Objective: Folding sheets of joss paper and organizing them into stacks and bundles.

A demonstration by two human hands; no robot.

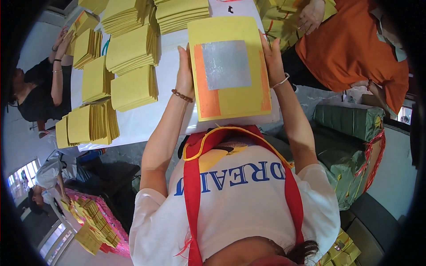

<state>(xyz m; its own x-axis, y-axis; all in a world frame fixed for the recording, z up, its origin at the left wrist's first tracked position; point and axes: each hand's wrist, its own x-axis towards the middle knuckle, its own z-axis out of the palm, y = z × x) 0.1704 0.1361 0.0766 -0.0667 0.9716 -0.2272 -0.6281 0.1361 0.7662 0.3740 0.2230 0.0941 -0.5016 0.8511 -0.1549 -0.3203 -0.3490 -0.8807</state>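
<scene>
A stack of yellow paper sheets, its top sheet marked with an orange patch and a silver foil square, lies at the near edge of the white table. My left hand grips the stack's left side, a bead bracelet on its wrist. My right hand holds the right side, fingers along the edge, with a thin band on its wrist. Both forearms reach up from my white shirt and red apron straps.
Several fanned stacks of yellow paper cover the table's left and far parts. A person in orange works at the top right, one in black at the left. Green wrapped bundles sit to the right. More stacks lie lower left.
</scene>
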